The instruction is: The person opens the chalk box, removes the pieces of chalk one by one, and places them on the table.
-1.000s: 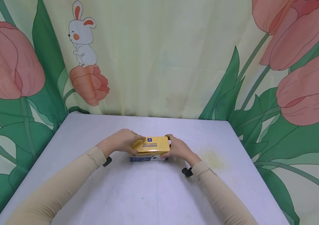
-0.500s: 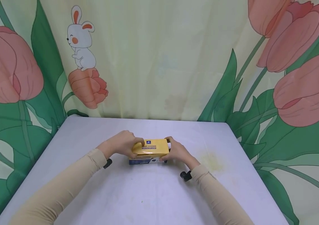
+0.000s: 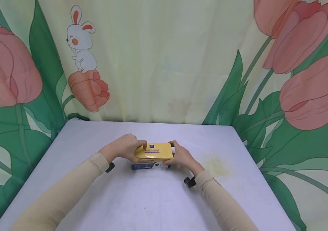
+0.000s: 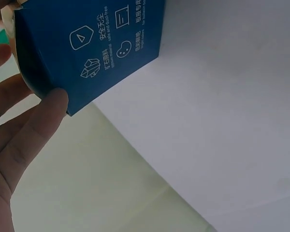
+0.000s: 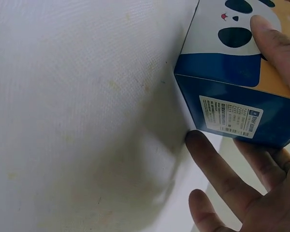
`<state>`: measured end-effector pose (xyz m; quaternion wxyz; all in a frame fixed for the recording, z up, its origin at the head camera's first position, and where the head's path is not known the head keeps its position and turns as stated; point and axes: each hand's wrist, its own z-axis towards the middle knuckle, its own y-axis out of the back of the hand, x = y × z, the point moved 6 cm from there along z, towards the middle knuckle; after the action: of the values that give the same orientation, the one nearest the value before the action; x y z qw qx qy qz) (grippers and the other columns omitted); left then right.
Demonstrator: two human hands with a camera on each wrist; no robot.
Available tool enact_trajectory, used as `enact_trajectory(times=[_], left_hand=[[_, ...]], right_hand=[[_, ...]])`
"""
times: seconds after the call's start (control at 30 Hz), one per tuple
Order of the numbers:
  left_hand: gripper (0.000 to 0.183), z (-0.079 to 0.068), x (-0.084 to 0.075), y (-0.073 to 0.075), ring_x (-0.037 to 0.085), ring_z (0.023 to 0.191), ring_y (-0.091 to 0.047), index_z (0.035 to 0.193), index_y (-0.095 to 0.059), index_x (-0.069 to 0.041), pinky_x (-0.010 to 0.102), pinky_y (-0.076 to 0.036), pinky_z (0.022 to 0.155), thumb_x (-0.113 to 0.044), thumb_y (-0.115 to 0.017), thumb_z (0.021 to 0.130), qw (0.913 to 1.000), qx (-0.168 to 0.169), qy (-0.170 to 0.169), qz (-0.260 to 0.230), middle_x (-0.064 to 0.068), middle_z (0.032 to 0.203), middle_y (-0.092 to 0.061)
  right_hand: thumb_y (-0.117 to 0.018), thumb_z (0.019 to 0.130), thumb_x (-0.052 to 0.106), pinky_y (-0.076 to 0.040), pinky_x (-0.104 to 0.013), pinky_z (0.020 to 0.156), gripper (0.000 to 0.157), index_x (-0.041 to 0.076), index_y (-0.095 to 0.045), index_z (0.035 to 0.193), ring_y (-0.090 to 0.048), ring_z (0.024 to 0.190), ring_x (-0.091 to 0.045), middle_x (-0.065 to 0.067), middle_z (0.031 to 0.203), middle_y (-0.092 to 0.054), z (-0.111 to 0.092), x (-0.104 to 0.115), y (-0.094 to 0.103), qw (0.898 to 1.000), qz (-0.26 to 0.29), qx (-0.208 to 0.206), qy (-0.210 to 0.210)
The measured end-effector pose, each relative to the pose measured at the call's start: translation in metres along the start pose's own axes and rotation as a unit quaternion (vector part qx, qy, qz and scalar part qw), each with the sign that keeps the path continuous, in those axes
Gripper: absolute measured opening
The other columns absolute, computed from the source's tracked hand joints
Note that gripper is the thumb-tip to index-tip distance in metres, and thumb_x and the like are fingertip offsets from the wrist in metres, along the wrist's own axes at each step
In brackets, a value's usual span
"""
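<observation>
A yellow-and-blue cardboard box (image 3: pixel 156 150) with a panda print sits on the white table, held between both hands in the head view. My left hand (image 3: pixel 125 147) grips its left end, one finger bent over the yellow top. In the left wrist view, a fingertip touches the edge of the box's blue face (image 4: pixel 111 43), where the cardboard bulges along a dark gap. My right hand (image 3: pixel 182 157) holds the right end. The right wrist view has the thumb (image 5: pixel 275 46) on the panda side and other fingers behind, beside a barcode label (image 5: pixel 231 116). The box's contents are hidden.
The white-covered table (image 3: pixel 158 199) stretches around the box, with a faint yellowish stain (image 3: pixel 217 165) on the right. Behind it hangs a curtain (image 3: pixel 158 64) printed with tulips and a rabbit. Black wrist cameras show below each wrist.
The head view has tilted slightly upward. On the box top, a left finger has bent a little more. Both hands keep their hold, and the box stays in nearly the same place.
</observation>
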<state>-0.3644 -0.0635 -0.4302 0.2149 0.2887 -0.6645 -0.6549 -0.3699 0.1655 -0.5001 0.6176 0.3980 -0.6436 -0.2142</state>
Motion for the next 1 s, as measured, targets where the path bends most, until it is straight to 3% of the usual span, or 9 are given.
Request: enact_trajectory(times=[0.13,0.47,0.67,1.0], left_hand=[[0.042,0.001,0.000,0.002,0.008,0.060,-0.044,0.116,-0.066,-0.024,0.024,-0.031,0.055,-0.042,-0.082,0.081,0.9999,-0.003,-0.006,-0.010,-0.009,0.064,-0.049],[0.043,-0.002,0.010,0.007,0.010,0.064,-0.044,0.116,-0.062,-0.025,0.025,-0.033,0.057,-0.039,-0.078,0.078,0.9977,-0.018,0.022,-0.062,-0.008,0.071,-0.057],[0.039,-0.004,0.013,0.008,0.012,0.070,-0.047,0.113,-0.063,-0.025,0.027,-0.035,0.060,-0.034,-0.077,0.078,0.9942,-0.013,0.039,-0.099,-0.002,0.090,-0.072],[0.033,-0.009,0.019,0.005,0.011,0.070,-0.053,0.111,-0.064,-0.024,0.027,-0.043,0.066,-0.036,-0.073,0.082,0.9891,-0.031,0.050,-0.135,0.007,0.102,-0.078]], right_hand=[[-0.099,0.066,0.044,-0.047,-0.055,0.109,0.108,0.015,-0.042,0.152,-0.056,0.135,-0.032,-0.009,0.148,-0.057,0.001,-0.001,0.001,1.000,-0.003,-0.004,0.002],[-0.099,0.065,0.044,-0.047,-0.056,0.109,0.109,0.014,-0.041,0.152,-0.056,0.135,-0.032,-0.009,0.148,-0.058,0.006,-0.001,0.002,1.000,0.009,-0.009,0.010],[-0.100,0.065,0.042,-0.049,-0.053,0.106,0.109,0.014,-0.041,0.152,-0.062,0.129,-0.032,-0.010,0.144,-0.060,0.004,0.000,0.000,1.000,0.021,-0.004,0.010],[-0.099,0.066,0.041,-0.052,-0.051,0.102,0.106,0.013,-0.042,0.150,-0.065,0.122,-0.028,-0.008,0.138,-0.064,0.003,-0.002,-0.002,1.000,0.021,0.001,0.018]])
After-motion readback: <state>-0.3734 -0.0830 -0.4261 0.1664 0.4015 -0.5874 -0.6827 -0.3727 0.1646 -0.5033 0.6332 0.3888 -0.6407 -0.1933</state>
